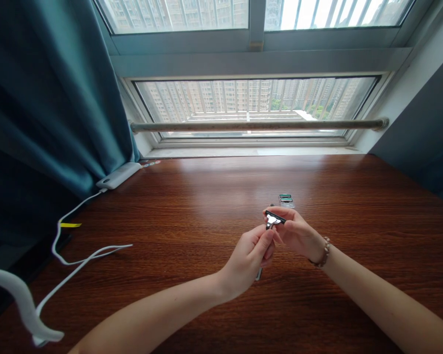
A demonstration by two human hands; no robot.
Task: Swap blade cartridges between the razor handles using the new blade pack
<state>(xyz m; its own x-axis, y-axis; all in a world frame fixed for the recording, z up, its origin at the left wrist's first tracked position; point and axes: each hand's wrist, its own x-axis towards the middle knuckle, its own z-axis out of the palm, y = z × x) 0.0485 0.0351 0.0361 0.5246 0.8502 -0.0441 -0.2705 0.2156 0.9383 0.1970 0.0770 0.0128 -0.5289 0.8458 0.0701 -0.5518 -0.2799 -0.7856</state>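
A razor (271, 221) with a silver neck and a dark head is held up over the wooden table. My left hand (254, 249) is closed around its handle, and the handle's end shows below the fist. My right hand (297, 231) has its thumb and fingers on the two ends of the razor head. Just beyond the right hand lies a clear case (287, 200) with green-edged blade cartridges in it. A small dark item by the right fingertips is mostly hidden.
A brown wooden table (192, 206) reaches to the window sill. At the left are a white power bank-like box (118, 176), its white cable (92, 256) and a white curved stand (20, 300). A blue curtain (59, 98) hangs there, and a metal rail (243, 126) crosses the window.
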